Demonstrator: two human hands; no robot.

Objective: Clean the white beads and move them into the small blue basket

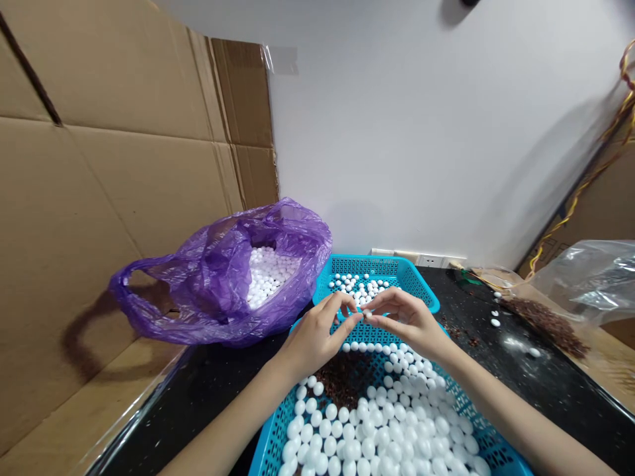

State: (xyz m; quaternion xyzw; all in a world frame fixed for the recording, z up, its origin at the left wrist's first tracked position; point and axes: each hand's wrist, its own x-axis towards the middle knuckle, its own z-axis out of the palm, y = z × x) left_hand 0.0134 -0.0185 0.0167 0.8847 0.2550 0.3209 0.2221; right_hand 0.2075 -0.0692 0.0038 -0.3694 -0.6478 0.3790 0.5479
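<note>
Over the front blue basket, my two hands meet at the fingertips. My right hand pinches a small white ball between thumb and forefinger; some brown shows on it. My left hand is closed in a pinch right beside the ball, and what its fingertips hold, if anything, is too small to make out. Below, the front blue basket holds many white balls and a patch of dark brown flakes. The rear blue basket behind my hands has scattered white balls.
A purple plastic bag of white balls stands left, beside tall cardboard. At right, brown flakes lie near a clear plastic bag. Several loose balls lie on the black tabletop. A power strip runs along the wall.
</note>
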